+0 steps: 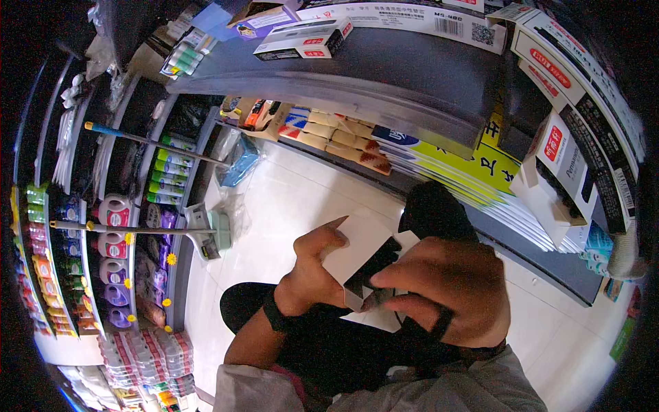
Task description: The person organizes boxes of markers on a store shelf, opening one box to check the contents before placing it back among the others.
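Observation:
My left hand [309,273] grips a small white cardboard box [352,247] above my lap, thumb along its far side and fingers underneath. A dark patch [373,265] shows at the box's near right side; I cannot tell whether it is print or contents. My right hand [453,293] is curled at the box's near end, where a white flap stands out, and its index fingertip is by the dark patch. Something small and black [441,323] shows at the right fingers; whether they hold it is unclear. My black-clad knees are beneath and behind the box.
A dark shelf [401,67] ahead carries pen cartons [309,38]. An opened white box [558,175] stands at its right. Below lie stacked yellow-and-white boards [453,165] and cream rolls [329,134]. Leftward, a dustpan [208,232] and a broom [239,157] lean before shelves of detergent bottles [114,242].

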{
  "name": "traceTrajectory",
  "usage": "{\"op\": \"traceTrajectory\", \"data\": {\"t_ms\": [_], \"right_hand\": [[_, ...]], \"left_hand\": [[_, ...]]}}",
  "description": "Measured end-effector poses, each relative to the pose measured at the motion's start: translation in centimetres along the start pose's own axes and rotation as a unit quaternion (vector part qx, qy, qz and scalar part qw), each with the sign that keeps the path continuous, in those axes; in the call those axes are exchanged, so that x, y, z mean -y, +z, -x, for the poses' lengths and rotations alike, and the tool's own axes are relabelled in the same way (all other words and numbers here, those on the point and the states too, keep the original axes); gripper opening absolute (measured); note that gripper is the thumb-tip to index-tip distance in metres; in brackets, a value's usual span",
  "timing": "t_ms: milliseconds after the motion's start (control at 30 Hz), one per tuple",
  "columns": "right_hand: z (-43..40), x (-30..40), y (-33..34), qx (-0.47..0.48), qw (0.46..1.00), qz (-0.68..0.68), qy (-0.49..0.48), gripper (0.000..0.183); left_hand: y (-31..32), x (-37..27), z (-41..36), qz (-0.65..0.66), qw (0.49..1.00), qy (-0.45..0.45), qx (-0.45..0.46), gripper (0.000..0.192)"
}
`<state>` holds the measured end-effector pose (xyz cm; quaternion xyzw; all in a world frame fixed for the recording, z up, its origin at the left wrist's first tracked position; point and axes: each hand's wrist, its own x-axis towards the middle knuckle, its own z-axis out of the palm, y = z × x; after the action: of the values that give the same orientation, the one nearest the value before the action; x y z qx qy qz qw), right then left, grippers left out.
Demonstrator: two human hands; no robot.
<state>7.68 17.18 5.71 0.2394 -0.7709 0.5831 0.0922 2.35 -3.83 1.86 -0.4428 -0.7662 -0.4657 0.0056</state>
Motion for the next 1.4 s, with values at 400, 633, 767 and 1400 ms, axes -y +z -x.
{"op": "traceTrajectory", "data": {"t_ms": [400,633,767,1400], "right_hand": [[-0.6,-0.6,1.4,0.007,1.000,0.009,-0.029,0.020],[0.3,-0.7,0.0,-0.176,0.941,-0.288,-0.003,0.025],[0.2,0.7,-0.2,-0.137,0.970,-0.112,0.169,0.024],[0.5,0.9,-1.0,-0.029,0.985,0.171,0.024,0.036]], "left_hand": [[-0.3,0.8,2.0,0.104,0.980,-0.160,-0.051,0.078],[-1.0,-0.1,0.1,0.014,0.997,0.006,-0.070,0.072],[-1.3,0.0,0.3,0.010,0.996,0.025,-0.079,0.070],[-2.1,-0.2,0.8,-0.053,0.997,-0.004,-0.059,0.077]]}}
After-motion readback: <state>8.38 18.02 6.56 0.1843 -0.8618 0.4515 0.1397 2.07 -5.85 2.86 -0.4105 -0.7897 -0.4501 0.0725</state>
